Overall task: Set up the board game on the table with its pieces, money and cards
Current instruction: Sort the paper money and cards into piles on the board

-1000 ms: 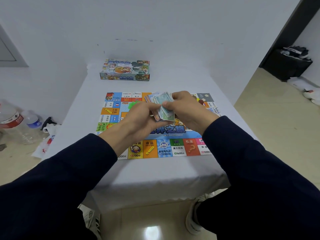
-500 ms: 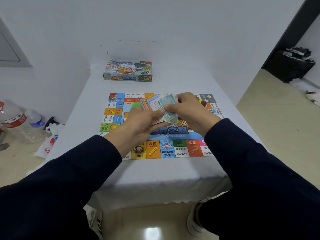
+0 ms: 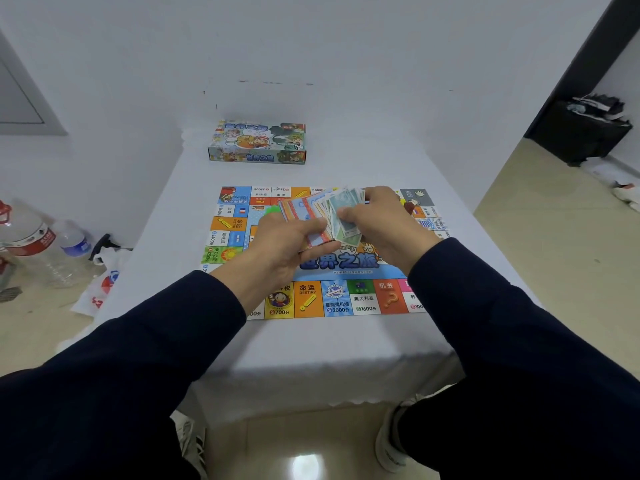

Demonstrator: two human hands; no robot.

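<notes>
White-clothed table (image 3: pixel 311 344) against white wall (image 3: pixel 311 46); beige floor (image 3: pixel 571 237).

Two clear plastic bottles are standing on the tan floor at the left: a large one with a red label (image 3: pixel 26 237) and a smaller one with a blue label (image 3: pixel 74 242) just beside it. A white plastic bag with red print (image 3: pixel 100 289) is lying near them. A black cabinet (image 3: pixel 585 133) is sitting at the far right, dark and white items (image 3: pixel 597 103) piled on top.
</notes>
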